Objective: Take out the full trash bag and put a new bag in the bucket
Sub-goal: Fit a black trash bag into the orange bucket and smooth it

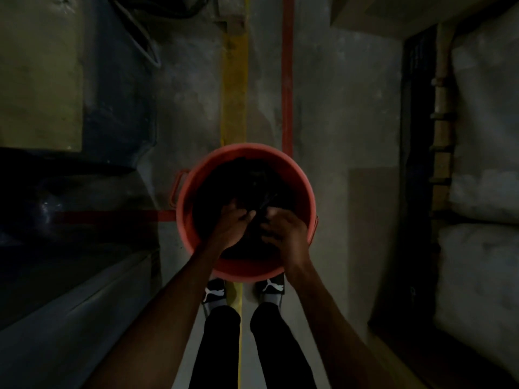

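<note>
A round red bucket (pixel 304 186) with a side handle stands on the floor just ahead of my feet. A black trash bag (pixel 250 181) fills its inside, dark and hard to make out. Both hands reach down into the bucket. My left hand (pixel 231 227) and my right hand (pixel 285 230) are closed side by side on the gathered black plastic near the middle of the bucket's opening. What lies under the bag is hidden.
The floor is grey concrete with a yellow stripe (pixel 234 88) and red lines (pixel 288 74). Dark blue bulky objects (pixel 112 94) crowd the left. White sacks (pixel 483 164) and a dark frame (pixel 415 136) line the right. My shoes (pixel 214 293) touch the bucket's near side.
</note>
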### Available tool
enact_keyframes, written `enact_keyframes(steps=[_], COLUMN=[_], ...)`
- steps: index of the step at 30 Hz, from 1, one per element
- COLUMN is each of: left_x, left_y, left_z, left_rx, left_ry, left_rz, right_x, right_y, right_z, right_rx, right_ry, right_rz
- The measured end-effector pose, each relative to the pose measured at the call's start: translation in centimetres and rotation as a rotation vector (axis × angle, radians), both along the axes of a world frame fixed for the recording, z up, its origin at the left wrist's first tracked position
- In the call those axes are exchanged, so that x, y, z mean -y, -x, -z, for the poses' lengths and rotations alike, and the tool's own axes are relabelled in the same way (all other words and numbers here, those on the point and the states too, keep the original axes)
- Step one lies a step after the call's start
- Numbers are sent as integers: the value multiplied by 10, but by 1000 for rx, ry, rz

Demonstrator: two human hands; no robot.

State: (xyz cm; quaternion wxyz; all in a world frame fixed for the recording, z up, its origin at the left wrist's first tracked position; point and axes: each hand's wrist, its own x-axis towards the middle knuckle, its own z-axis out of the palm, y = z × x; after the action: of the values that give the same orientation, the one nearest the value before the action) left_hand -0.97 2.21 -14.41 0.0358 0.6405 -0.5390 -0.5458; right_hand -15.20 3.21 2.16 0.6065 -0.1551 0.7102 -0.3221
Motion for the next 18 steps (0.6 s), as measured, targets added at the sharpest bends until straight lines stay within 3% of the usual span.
enact_keyframes(steps=[2, 3, 4, 6, 9, 13, 18], left_x=[11, 17, 20, 23, 35, 39, 9], left_y=[4, 6, 8, 8, 1, -14, -31], left_z=[-21, -28, -33, -34, -43, -49, -69], left_rx=[-10, 27, 53, 82, 89, -103, -382], left_ry=[-73, -112, -139, -184, -283, -429, -257], left_rz=[16, 92, 178, 313, 245, -66, -394], right_x=[-1, -1, 1, 11, 32, 47, 43], right_y=[5, 6, 7, 10, 17, 11, -2], right_z=[10, 23, 35, 58, 80, 75, 61], right_rx=[-519, -708, -827, -901, -812, -840, -890], right_ry=[383, 440, 429, 430, 511, 600, 179], right_rz=[-664, -1003, -1285, -1578, -1742, -1701, -1817])
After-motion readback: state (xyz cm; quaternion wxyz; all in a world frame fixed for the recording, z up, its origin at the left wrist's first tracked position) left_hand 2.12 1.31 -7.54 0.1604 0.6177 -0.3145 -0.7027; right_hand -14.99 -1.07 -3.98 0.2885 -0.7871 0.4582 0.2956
